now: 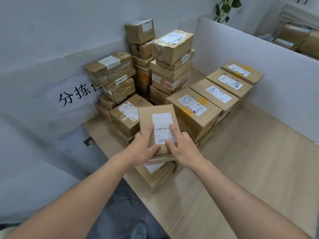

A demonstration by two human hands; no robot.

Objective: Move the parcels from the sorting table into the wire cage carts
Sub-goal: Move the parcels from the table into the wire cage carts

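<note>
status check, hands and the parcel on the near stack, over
Left hand and right hand both on top parcel, fingers curled round its edges. Parcel not yet lifted off near stack. No cart in view.

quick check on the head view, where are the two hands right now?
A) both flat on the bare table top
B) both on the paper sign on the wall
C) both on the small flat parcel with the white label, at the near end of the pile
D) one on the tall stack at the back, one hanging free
C: the left hand and the right hand both hold the small flat parcel, fingers lying over its white label.
</note>
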